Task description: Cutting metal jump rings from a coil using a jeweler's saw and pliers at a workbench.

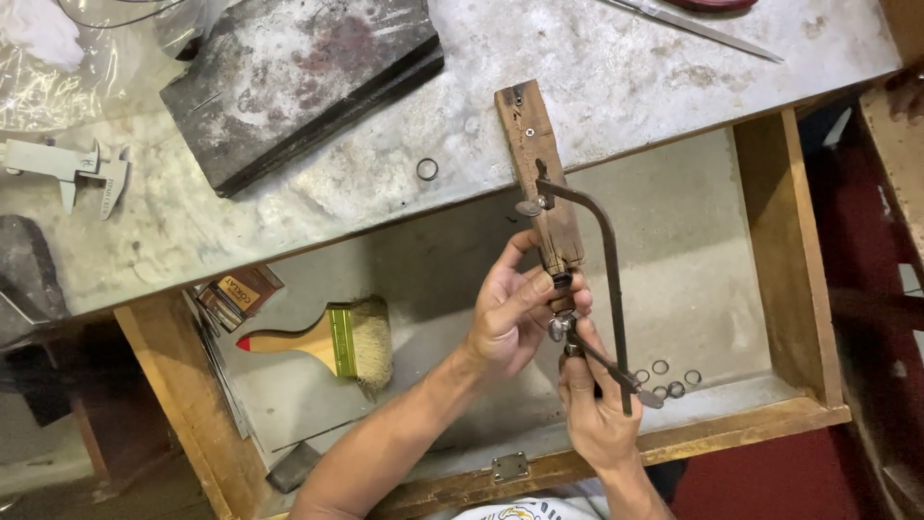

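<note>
Metal saw frame (602,260) in right hand (595,409) grip.

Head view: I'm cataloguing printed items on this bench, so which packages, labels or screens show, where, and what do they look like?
Small flat brown rectangular packet with a pale printed label: in the open wooden drawer, at its upper left corner, beside the wooden-handled brush.
Clear crinkled plastic bag: top left of the grey benchtop, no print readable.
Grey plastic caliper with printed scale marks: left edge of the benchtop.
No screens or signs.
</note>
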